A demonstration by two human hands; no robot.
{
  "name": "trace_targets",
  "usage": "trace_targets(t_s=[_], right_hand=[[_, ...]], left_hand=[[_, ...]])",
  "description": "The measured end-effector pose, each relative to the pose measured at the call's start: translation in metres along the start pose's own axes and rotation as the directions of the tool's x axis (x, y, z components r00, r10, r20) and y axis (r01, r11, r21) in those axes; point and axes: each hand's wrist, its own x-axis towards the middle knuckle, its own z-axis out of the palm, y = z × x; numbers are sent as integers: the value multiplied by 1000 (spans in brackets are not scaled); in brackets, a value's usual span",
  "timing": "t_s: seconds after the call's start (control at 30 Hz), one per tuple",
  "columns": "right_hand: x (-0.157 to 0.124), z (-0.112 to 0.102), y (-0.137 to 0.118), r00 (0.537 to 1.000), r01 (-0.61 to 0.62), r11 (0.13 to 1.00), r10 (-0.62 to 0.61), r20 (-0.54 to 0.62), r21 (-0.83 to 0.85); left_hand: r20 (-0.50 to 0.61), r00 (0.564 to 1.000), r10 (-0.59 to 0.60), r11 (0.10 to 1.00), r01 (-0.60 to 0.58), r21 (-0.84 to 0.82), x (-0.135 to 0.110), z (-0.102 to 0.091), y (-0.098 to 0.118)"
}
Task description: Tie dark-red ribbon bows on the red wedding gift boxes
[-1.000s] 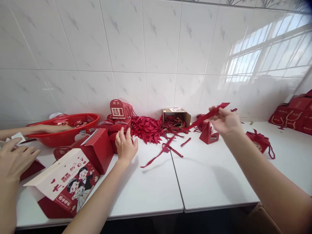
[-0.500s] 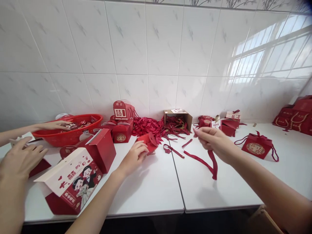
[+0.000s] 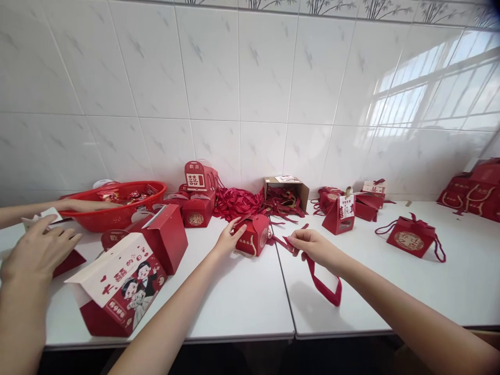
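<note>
My left hand (image 3: pixel 231 237) grips a small red gift box (image 3: pixel 258 233) by its left side and top, near the seam of the tables. The box stands upright, with a gold cord on its front. Between the thumb and fingers of my right hand (image 3: pixel 310 244) is a dark red ribbon (image 3: pixel 332 297), which hangs in a loop above the white table. Its short end points toward the box. Just behind the ribbon, a thin strip with a flower-shaped piece lies by the box, partly hidden.
At left, a co-worker's hands (image 3: pixel 39 245) work near a red basin (image 3: pixel 89 208) of sweets and a large printed box (image 3: pixel 121 291). Red ribbons (image 3: pixel 240 202) are heaped by the wall beside an open carton (image 3: pixel 299 192). A finished-looking red box (image 3: pixel 412 235) stands at right.
The small box has turned upright in my left hand, showing its corded side. My right hand has moved left and down toward it with the ribbon. The co-worker's hand reaches deeper into the basin.
</note>
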Motion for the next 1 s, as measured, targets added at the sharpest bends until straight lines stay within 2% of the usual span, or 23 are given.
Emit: trace_targets(t_s=[0.13,0.3,0.4,0.5,0.57,0.67,0.87,1.0], right_hand=[[1,1,5,999,-13,998,11,-35,-64],[-3,5,11,980,9,986,-41,-197,-165],[-12,8,19,992,-16,991,-1,-127,-134],[-22,10,24,999,-20,997,17,-43,-68],[-25,12,25,999,-11,1000,10,-33,-29],[-25,16,23,999,21,1000,-21,-39,-17],[-18,21,18,996,13,996,-21,-89,-88],[-17,24,13,997,26,988,-38,-74,-155]], left_hand=[[54,998,-17,997,21,-68,-5,6,4],[213,977,1,1000,0,-3,-44,3,33],[316,948,40,994,-69,80,-71,4,56],[365,921,133,929,-245,279,-86,8,74],[389,904,177,865,-331,376,-86,13,81],[421,885,198,824,-383,418,-80,20,86],[434,883,180,858,-357,370,-78,28,85],[383,897,220,890,-345,297,-78,35,82]])
